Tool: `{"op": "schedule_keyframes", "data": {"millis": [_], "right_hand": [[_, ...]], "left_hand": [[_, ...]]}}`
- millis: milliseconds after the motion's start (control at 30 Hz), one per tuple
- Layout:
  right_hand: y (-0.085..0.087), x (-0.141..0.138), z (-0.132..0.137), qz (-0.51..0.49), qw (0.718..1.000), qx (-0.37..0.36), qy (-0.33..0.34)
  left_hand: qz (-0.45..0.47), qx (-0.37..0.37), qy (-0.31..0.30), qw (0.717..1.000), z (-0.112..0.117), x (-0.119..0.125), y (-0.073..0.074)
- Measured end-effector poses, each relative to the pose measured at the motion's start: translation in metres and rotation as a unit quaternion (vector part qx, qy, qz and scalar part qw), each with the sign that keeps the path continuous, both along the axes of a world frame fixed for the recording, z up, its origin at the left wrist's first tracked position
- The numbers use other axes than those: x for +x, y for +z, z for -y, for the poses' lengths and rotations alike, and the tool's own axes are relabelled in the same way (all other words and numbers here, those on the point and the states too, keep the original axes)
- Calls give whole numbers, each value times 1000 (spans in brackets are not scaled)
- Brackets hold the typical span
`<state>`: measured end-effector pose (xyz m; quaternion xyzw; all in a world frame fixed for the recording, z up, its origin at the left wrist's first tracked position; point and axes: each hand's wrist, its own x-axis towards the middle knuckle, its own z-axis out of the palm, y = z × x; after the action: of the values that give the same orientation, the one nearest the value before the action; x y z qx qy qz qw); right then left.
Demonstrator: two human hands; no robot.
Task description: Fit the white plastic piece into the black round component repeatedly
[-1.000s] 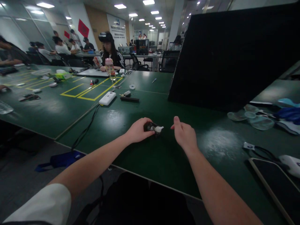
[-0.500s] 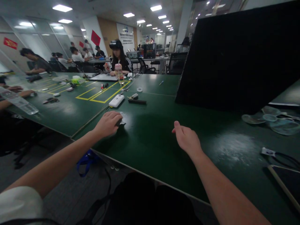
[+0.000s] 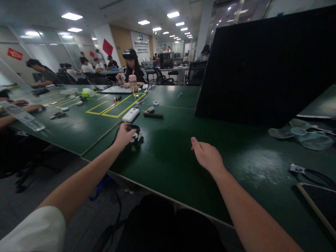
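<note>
My left hand point(image 3: 124, 135) is closed on a small black object point(image 3: 134, 128) at the left of the green table point(image 3: 162, 147), thumb on its near side and fingers over its top. Just under and beside the thumb show small white and dark pieces point(image 3: 137, 137); whether they belong to the black object I cannot tell. A white box-like device point(image 3: 130, 114) lies just beyond this hand. Low over the table's middle, my right hand point(image 3: 208, 154) is curled with its thumb forward. Its palm and most fingers are hidden, so any contents cannot be seen.
A large black panel point(image 3: 259, 73) stands at the right. A dark bar point(image 3: 153, 115) and a tape roll point(image 3: 155, 102) lie ahead. On the right are clear plastic discs point(image 3: 312, 138), white powder point(image 3: 259, 166) and a phone point(image 3: 319, 199). A person in a headset point(image 3: 133, 71) sits opposite.
My left hand has moved slightly up and forward, and the black object now shows between its fingers with white pieces beside it. My right hand has barely moved.
</note>
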<state>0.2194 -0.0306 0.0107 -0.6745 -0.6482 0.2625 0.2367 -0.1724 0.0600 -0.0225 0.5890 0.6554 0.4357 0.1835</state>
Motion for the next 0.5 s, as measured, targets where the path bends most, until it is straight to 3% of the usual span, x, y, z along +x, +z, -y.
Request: {"op": "schedule_keyframes", "data": {"millis": [100, 333, 433, 500], "right_hand": [[-2, 1, -2, 18, 999, -3, 27], [-6, -3, 0, 119, 988, 63, 69], [-5, -3, 3, 143, 982, 74, 99], [-3, -3, 5, 151, 978, 71, 128]], "left_hand": [[125, -37, -31, 991, -8, 42, 0], [224, -86, -175, 955, 13, 172, 7], [377, -117, -219, 892, 29, 223, 11], [459, -125, -238, 846, 36, 242, 14]]}}
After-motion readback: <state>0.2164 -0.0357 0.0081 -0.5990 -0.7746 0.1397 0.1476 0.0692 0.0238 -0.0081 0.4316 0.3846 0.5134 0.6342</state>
